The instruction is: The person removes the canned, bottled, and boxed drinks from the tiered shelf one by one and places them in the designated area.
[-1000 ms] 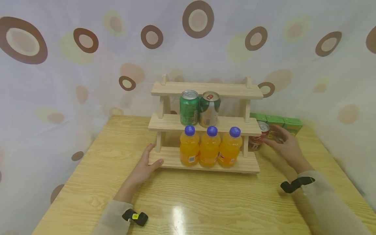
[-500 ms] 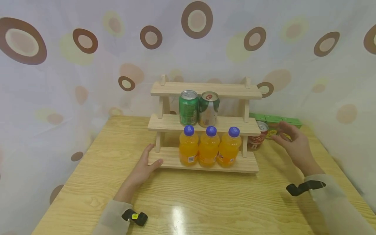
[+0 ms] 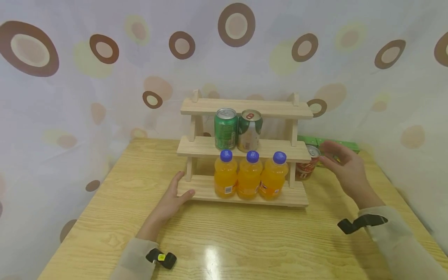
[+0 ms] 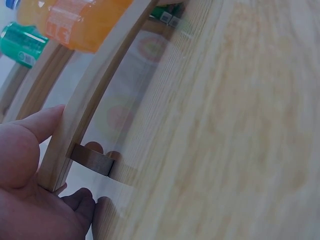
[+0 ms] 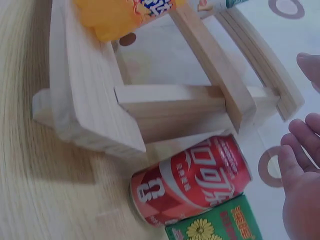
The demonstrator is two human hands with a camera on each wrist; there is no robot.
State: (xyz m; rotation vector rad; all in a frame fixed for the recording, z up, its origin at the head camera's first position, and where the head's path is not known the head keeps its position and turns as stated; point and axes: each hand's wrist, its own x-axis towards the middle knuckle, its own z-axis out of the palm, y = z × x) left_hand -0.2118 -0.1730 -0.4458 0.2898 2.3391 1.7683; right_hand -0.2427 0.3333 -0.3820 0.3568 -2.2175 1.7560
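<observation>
My left hand [image 3: 171,200] grips the left end of the bottom board of a three-tier wooden shelf [image 3: 245,105]. In the left wrist view, the thumb [image 4: 47,122] lies on one side of the board and curled fingers [image 4: 80,200] on the other. My right hand [image 3: 350,171] is beside a red cola can [image 3: 307,167], which stands on the table just right of the shelf. The right wrist view shows the right fingers [image 5: 302,137] apart from the can, holding nothing. Behind the can are green drink boxes [image 3: 308,140], partly hidden by the right hand.
On the bottom board stand three orange drink bottles [image 3: 250,179] with blue caps. A green can [image 3: 225,130] and a green-and-silver can [image 3: 249,132] stand on the middle board. Patterned cloth [image 3: 105,89] hangs behind the wooden table [image 3: 245,241].
My right hand moved away from the red can to the right, then came slightly back toward it. The left hand has stayed on the shelf.
</observation>
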